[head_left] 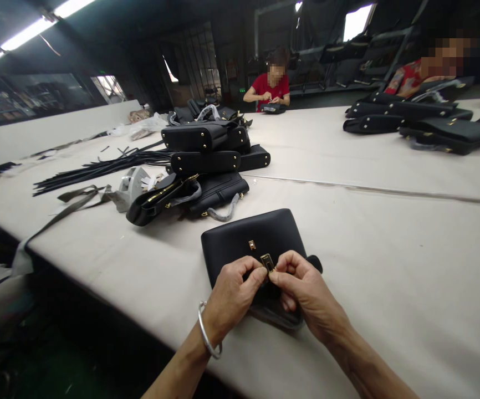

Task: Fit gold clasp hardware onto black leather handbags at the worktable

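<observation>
A black handbag (244,235) lies on the table in front of me, with a small gold fitting (252,245) on its face. Just below that fitting is a gold rectangular clasp plate (267,261). My left hand (235,288) pinches the plate's lower left side between thumb and forefinger; a silver bangle circles that wrist. From the right, my right hand (302,285) grips the same plate, its thumb at the lower edge and the other fingers curled. The fingers hide part of the plate and the bag's lower portion.
Stacked black handbags (204,160) stand beyond, left of centre. Black straps (102,169) and a grey tape roll (132,188) lie farther left. More handbags (443,130) rest at the right. Two people sit across the pale table (389,249), whose near edge runs diagonally at lower left.
</observation>
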Demonstrator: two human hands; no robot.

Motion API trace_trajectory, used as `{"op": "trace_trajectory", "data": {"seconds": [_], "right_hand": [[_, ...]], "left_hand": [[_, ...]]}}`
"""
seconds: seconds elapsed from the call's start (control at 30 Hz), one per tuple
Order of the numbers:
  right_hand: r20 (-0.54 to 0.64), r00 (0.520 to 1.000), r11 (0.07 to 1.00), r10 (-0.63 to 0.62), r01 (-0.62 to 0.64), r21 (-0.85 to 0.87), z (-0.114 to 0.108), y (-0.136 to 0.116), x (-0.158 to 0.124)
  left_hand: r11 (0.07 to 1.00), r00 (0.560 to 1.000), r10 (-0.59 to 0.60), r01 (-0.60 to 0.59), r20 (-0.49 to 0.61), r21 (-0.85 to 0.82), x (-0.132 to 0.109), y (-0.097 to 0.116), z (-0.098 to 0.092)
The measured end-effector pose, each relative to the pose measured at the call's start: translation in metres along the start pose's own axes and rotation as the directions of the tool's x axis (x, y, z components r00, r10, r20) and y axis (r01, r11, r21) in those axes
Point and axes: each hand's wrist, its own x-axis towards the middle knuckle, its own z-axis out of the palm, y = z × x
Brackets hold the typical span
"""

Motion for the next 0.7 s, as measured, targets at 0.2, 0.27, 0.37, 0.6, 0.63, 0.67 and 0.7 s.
{"op": "trace_trajectory", "data": {"seconds": [0.2,0.27,0.37,0.6,0.63,0.67,0.7], "right_hand": [[-0.009,0.999,0.996,-0.041,0.040,-0.083,0.000,0.001,0.004],[-0.003,0.999,0.992,-0.053,0.053,-0.111,-0.001,-0.001,0.004],[0.024,0.998,0.986,-0.055,0.058,-0.156,-0.004,-0.005,0.003],[-0.031,0.976,0.918,-0.216,0.192,-0.346,-0.009,-0.010,-0.007],[-0.034,0.969,0.903,-0.246,0.216,-0.371,-0.009,-0.010,-0.009],[-0.029,0.963,0.889,-0.269,0.237,-0.391,-0.009,-0.009,-0.010],[-0.019,0.958,0.878,-0.288,0.256,-0.405,-0.009,-0.009,-0.011]], "left_hand": [[0.999,0.999,-0.022,0.023,0.037,-0.026,-0.002,0.000,0.001],[0.999,0.999,-0.044,0.044,0.030,-0.010,-0.001,0.001,0.001],[0.998,0.998,-0.058,0.058,0.019,-0.001,0.000,0.000,0.001],[0.998,0.999,-0.044,0.045,0.026,-0.052,-0.001,-0.001,0.001],[0.998,0.999,-0.042,0.043,0.023,-0.053,-0.001,0.000,0.001],[0.998,0.999,-0.041,0.042,0.020,-0.053,-0.002,0.001,0.002],[0.998,0.999,-0.040,0.041,0.015,-0.050,-0.002,0.001,0.003]]}}
